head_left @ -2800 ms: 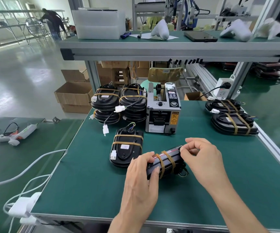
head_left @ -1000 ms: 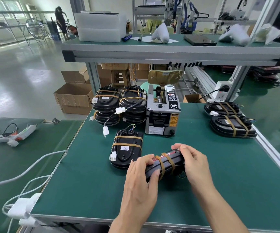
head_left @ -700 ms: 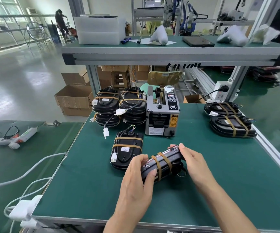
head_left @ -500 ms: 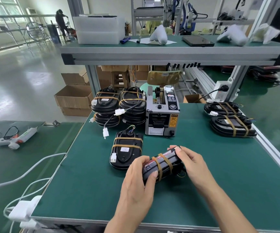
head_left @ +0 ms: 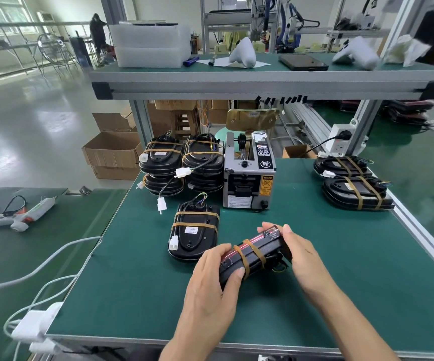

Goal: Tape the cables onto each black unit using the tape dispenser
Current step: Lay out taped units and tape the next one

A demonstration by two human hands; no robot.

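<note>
Two hands: both on one black unit [head_left: 252, 252], held on edge near the front middle of the green bench [head_left: 340, 269].
Held unit: tilted, red strip along its upper side, two brown tape bands round its middle; a dark cable bunches against it on the right.
Left hand [head_left: 210, 290]: fingers curled round the unit's near end, thumb on the side facing the camera.
Right hand [head_left: 304, 259]: fingers curled over the far end, fingertips on the top edge.
Flat unit [head_left: 193, 234]: just left of the held one, two tape bands across it, white plug at its left edge.
Dispenser [head_left: 249, 175]: upright behind the flat unit, mid-bench.
Left stacks [head_left: 182, 162]: taped units piled two abreast, touching the dispenser's left side, white plugs hanging.
Right pile [head_left: 354, 183]: taped units by the right rail.
Side table: glue gun [head_left: 23, 213].
</note>
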